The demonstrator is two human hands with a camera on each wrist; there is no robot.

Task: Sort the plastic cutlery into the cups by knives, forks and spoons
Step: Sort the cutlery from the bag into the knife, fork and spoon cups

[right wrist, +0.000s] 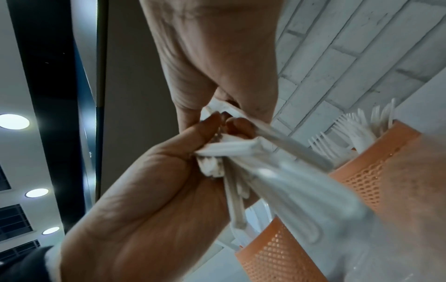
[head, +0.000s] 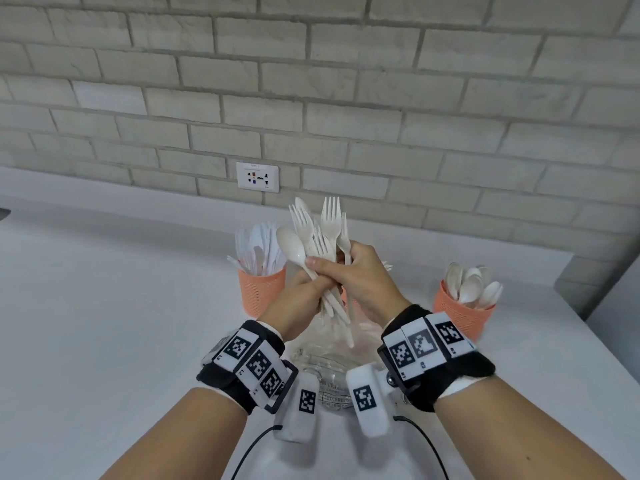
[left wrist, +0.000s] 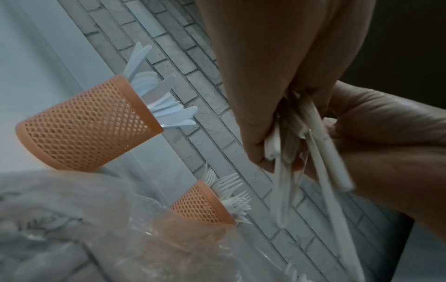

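Plastic, white, bunched upright over the counter [head: 104,306]: held between both hands as one mixed bundle of cutlery [head: 322,244], mostly forks, with at least two spoons among them, one spoon [head: 292,249] leaning out to the left. Gripped low on the handles by the left hand [head: 301,297], fingers curled round the bunch. Clamped higher up by the right hand [head: 363,275], thumb laid across the front, fingers wrapped behind; looked to be working one piece loose, though could not tell which. Judged well along but not finished. Already stocked: the knife cup [head: 262,289] at left, orange mesh, bristling with knives; the spoon cup [head: 462,317] at right, well apart from it, same orange mesh, crowded with spoon bowls; the fork cup [left wrist: 200,206] between them, hidden behind the hands in the head view but plain in both wrist views, tines fanned above its rim. No stray pieces spotted loose on the counter. Left to do, by the look of it: splitting the held bundle, forks to the middle cup, spoons to the right one. Beneath the wrists, a crumpled clear plastic bag [head: 329,358] on the counter; could not make out for certain any contents, so possibly more to sort from there.
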